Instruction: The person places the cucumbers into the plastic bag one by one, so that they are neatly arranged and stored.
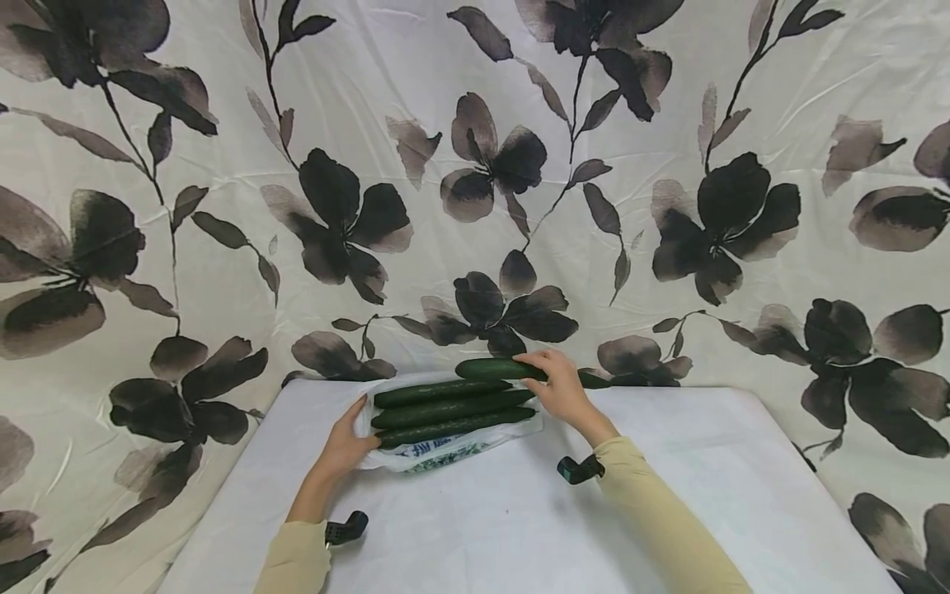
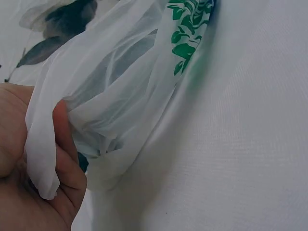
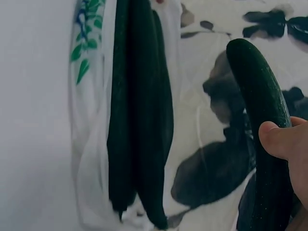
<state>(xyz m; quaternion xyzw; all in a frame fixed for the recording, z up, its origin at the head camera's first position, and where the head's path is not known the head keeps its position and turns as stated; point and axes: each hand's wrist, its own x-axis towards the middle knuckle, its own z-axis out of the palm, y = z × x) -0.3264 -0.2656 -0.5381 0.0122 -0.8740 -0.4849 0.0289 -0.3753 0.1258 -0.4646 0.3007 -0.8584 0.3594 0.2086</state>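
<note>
A white plastic bag with green and blue print lies on the table, and three dark green cucumbers rest side by side on it. My left hand is at the bag's left end. In the left wrist view its curled fingers hold a strip of the bag. My right hand grips another cucumber around its middle, behind the three. The right wrist view shows my thumb across this cucumber, whose lower part is cut off by the frame.
The white-covered table stretches out in front of the bag and to both sides. Right behind its far edge hangs a pale cloth with dark flowers. A small black camera is strapped to each wrist.
</note>
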